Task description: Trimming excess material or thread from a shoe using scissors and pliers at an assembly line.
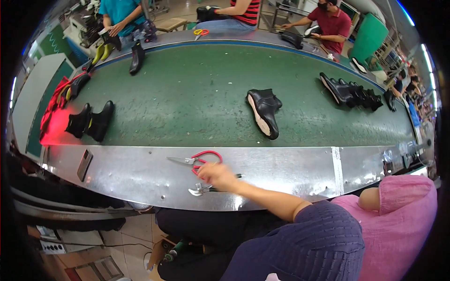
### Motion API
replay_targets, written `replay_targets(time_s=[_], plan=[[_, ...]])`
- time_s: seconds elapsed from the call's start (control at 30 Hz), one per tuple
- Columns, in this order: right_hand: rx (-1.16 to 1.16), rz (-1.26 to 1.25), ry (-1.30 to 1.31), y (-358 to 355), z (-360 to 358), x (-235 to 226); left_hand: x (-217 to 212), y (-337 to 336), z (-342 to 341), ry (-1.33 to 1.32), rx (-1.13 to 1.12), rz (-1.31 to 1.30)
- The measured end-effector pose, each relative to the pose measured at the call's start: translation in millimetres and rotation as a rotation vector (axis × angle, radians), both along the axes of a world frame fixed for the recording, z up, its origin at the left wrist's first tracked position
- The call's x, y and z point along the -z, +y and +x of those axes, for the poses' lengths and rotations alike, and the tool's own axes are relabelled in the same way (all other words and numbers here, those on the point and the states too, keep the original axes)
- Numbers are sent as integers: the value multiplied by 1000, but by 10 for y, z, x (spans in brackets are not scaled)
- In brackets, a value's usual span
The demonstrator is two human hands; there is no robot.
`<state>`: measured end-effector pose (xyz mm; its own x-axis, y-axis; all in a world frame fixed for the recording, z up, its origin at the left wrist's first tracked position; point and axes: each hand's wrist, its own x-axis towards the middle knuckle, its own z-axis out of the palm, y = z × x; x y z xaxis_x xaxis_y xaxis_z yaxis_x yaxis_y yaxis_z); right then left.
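My right hand (218, 175) hangs over the metal ledge (281, 164), blurred by motion, its fingers seeming curled. It is at the red-handled scissors (190, 160), overlapping their lower handle loop; whether it grips them cannot be made out. The blades point left. Under the same hand lies a tool with a shiny metal head (199, 190) and a dark handle, partly covered by the hand. My left hand is out of view. On the green belt beyond stands a black ankle boot (266, 112), its pale sole side facing left.
Two black boots (98, 121) stand at left by a red glow. A row of black boots (349, 91) sits at right. A phone (85, 165) lies on the ledge. A pink-sleeved person (389, 225) is close at my right; others work across the belt, near yellow-handled scissors (200, 32).
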<state>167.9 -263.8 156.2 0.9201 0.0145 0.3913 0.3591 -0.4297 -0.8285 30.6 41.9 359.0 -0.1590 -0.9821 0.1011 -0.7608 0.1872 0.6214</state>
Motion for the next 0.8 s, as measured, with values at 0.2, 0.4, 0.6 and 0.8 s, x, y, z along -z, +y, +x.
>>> replay_targets(time_s=[0.2,0.4,0.6,0.8], plan=[[-395,75,82,755,-444,75,71,-71,74,248,132,-282],[-286,-135,-68,374,-617,334,143,-139,100,511,207,-542],[-389,-157,-124,233,-675,450,173,-204,120,766,236,-798],[-404,-107,-148,272,-635,442,-37,-152,218,824,-254,-1073]])
